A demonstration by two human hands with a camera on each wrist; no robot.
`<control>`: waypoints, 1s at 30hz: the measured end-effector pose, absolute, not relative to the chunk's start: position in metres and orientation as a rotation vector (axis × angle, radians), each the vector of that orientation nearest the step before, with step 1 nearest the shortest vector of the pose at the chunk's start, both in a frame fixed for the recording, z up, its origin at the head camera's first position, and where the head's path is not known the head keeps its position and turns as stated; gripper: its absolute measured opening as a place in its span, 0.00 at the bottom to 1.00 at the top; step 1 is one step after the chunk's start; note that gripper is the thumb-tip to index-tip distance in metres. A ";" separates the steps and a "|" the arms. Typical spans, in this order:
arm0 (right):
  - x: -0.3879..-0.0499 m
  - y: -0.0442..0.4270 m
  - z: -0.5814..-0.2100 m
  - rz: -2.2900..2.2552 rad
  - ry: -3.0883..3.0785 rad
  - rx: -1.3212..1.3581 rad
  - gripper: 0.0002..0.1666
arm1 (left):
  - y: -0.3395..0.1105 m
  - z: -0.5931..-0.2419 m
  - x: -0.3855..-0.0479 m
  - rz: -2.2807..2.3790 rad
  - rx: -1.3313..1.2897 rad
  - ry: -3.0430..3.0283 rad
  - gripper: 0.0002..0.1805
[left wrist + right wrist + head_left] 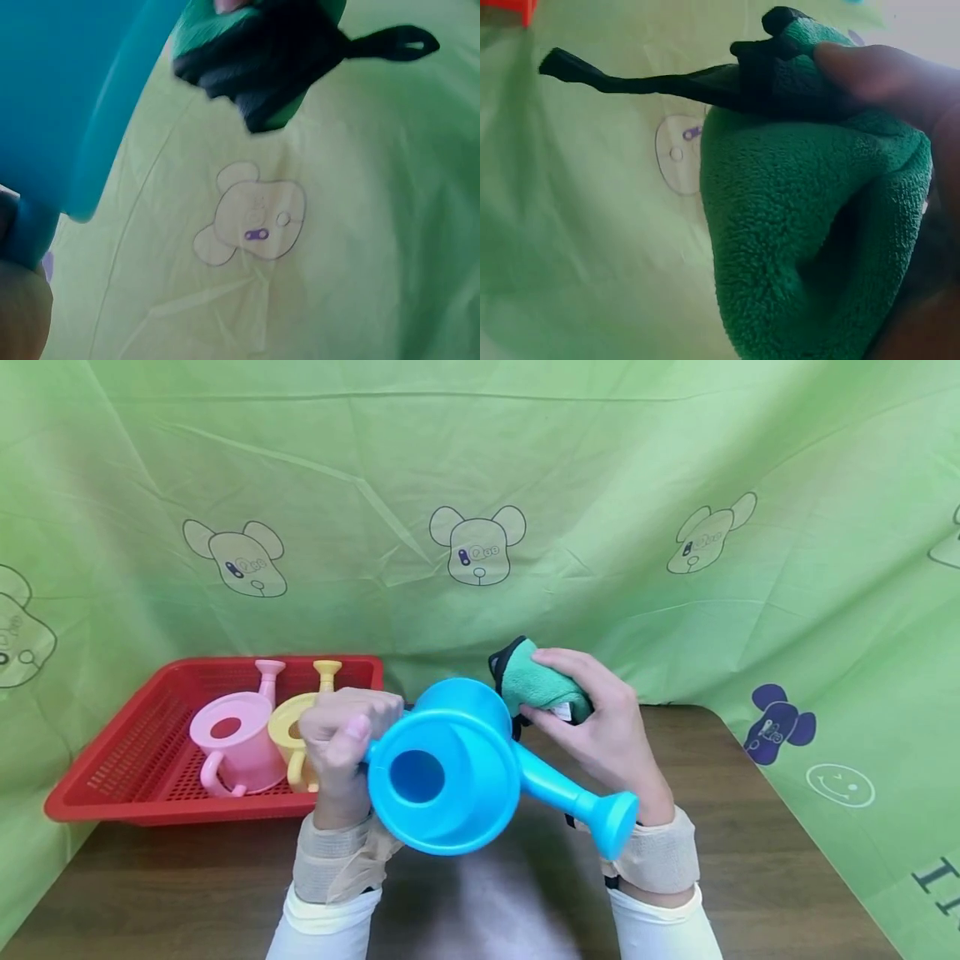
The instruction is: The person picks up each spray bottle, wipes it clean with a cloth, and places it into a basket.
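My left hand (345, 739) grips a blue watering can (480, 777) by its handle, up above the table. The can is tilted, its open top toward the head camera and its spout pointing down to the right. Behind the spout, my right hand (600, 722) holds a bunched green cloth (528, 681) between thumb and fingers, beside the can's body. Black edging and a hanging loop show on the cloth (780, 202) in the right wrist view. In the left wrist view the can's blue wall (67, 97) fills the upper left, with the cloth's black edge (262, 75) near it.
At the left on the wooden table (735, 827) stands a red plastic basket (120, 777). It holds a pink watering can (251, 756) and a yellow watering can (285, 718), the latter partly hidden by my left hand. A green printed curtain (585, 468) hangs behind.
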State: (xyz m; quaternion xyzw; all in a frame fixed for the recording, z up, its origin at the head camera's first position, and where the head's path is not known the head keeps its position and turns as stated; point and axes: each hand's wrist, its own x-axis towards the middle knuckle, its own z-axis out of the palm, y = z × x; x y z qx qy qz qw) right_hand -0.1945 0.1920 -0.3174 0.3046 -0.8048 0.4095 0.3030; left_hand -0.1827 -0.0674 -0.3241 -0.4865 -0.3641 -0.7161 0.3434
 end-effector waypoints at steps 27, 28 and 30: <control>-0.170 0.201 -0.301 1.391 -1.995 1.132 0.38 | -0.079 -0.331 -0.193 -1.705 -1.234 -1.459 0.18; -0.169 0.202 -0.300 1.407 -1.981 1.145 0.38 | -0.079 -0.330 -0.193 -1.692 -1.242 -1.466 0.18; -0.167 0.204 -0.298 1.429 -1.958 1.164 0.38 | -0.078 -0.330 -0.192 -1.648 -1.262 -1.487 0.19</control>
